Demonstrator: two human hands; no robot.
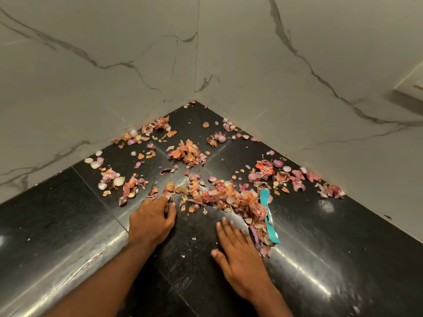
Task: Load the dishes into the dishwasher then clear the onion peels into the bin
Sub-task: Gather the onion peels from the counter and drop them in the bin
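Black corner tabletop (320, 236): onion peels (219, 195) banked just beyond both hands, left hand (151, 221) curled at them, right hand (238, 245) flat, nearer the ridge.

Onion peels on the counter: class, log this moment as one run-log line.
stage: gathering peels | left hand: curled on onion peels | right hand: flat on black counter beside pile | teal wrapper: among peels | bin: unseen

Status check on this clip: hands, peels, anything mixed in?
Left hand fingers curled at the peel edge, right hand flat, raking. Onion peels scattered across black countertop corner. Teal wrapper strip and red wrapper mixed in.
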